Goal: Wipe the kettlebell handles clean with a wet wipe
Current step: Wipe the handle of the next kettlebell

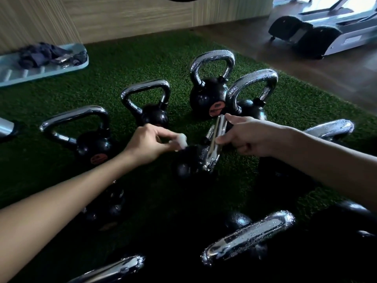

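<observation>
Lying at the turf's [122,64] near edge, two chrome handles [250,235] beaded with droplets. Mid-turf, my left hand [150,144] pinches a balled wet wipe [182,140] in curled fingertips, right by the middle kettlebell [188,165]. My right hand [252,137] grips its handle [217,137], thumb on top. Four more kettlebells [208,97] upright behind. Tray [12,76] with dark cloth [43,55] at far left corner.

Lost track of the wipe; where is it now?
Head view, centre: wet wipe pinched in the left hand, beside the kettlebell handle the right hand holds.
</observation>
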Available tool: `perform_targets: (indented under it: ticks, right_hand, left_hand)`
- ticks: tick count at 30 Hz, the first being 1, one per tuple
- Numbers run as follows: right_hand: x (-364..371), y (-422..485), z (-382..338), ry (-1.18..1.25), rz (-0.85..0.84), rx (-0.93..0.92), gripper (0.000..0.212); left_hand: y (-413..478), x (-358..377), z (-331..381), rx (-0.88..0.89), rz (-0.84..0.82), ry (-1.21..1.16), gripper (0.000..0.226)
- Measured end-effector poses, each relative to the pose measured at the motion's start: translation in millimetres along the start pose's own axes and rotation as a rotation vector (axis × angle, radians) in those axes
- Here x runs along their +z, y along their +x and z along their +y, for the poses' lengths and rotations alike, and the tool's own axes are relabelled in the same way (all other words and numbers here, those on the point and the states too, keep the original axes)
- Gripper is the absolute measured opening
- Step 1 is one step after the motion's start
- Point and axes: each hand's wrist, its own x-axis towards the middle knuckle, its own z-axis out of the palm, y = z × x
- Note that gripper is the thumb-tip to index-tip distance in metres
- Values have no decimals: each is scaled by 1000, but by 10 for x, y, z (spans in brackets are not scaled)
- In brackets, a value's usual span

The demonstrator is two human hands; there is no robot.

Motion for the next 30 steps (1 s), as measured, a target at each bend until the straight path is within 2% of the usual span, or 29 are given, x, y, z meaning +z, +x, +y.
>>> perform_targets:
  ticks: [5,6,10,12,13,16,18,20,22,26,30]
  right_hand:
    - [544,100,-314,-207,-62,-94,60]
    - [659,137,-343,-250,-71,-144,61]
    - [853,171,-373,-194,-72,-63,75]
    - [784,129,-431,-148,-2,-28,86]
    - [708,90,-422,-170,27,-76,87]
    - [424,-17,-358,-254,128,-254,67]
    - [310,-91,-349,-172,-11,-276,49]
    - [260,-127,-308,-117,-165,-276,47]
    - [266,-120,-244,-58,-239,-296,51]
    - [261,-51,-159,47,-265,-336,38]
    - [217,0,-101,65,-135,-320,34]
  left_hand:
    - [-43,-301,133,-91,118,-257,21]
    - [-77,-323,156,-98,124,-284,20]
    - [-166,-383,86,-123,181,-364,28]
    - [-199,-367,53,-114,250,-339,28]
    - [-213,-343,48,-104,287,-331,28]
    - [-227,-243,116,-49,341,-360,30]
    - [-200,-185,215,-1,349,-352,30]
    - [-174,-151,335,88,329,-308,33]
    - [-139,-128,427,164,293,-235,36]
    - [-50,-55,481,236,252,-131,36]
    - [-2,-114,456,197,231,-2,52]
